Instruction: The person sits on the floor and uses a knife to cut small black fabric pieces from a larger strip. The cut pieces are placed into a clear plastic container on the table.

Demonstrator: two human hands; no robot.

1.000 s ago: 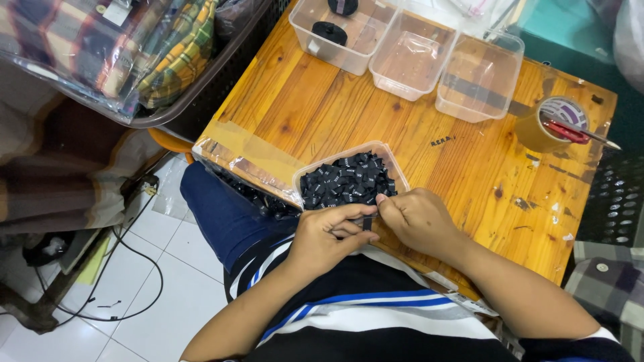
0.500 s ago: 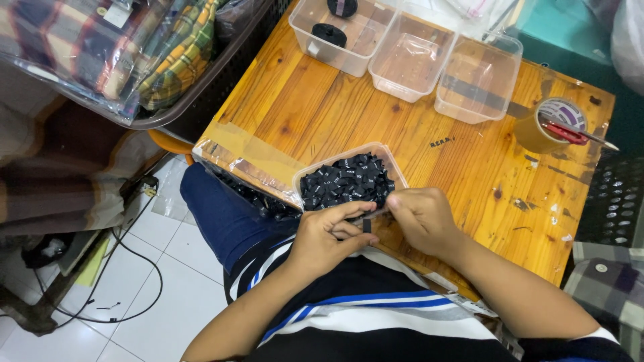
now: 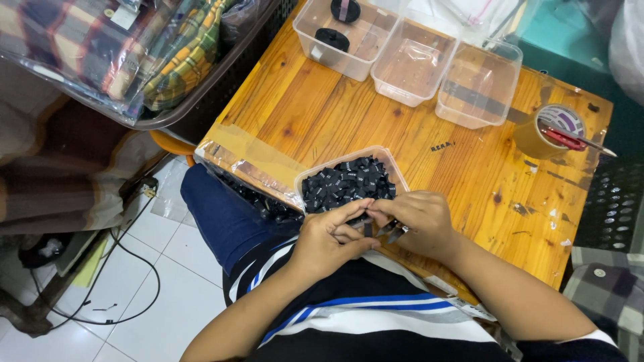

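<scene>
Compared with a second ago, I see my right hand [image 3: 419, 224] has slid in toward my left hand [image 3: 332, 241], so the two now meet fingertip to fingertip just off the near edge of the wooden table [image 3: 322, 107]. I read that as the small piece passing into a two-handed pinch: both hands are closed together on a small black tag [image 3: 362, 219], most of it hidden by my fingers. A thin metal tool [image 3: 396, 231] pokes out under my right fingers; I cannot tell exactly what it is.

The tag sits directly below the near rim of the clear tray [image 3: 396, 175] full of black tags [image 3: 349, 184], which stands at the table's near edge. From what shows, the tag's long axis runs roughly left to right between my fingertips, parallel to that edge; which end leads I cannot tell.

Along the far edge stand three clear containers [image 3: 412, 64], and toward the right corner a roll of brown tape [image 3: 547, 131].
</scene>
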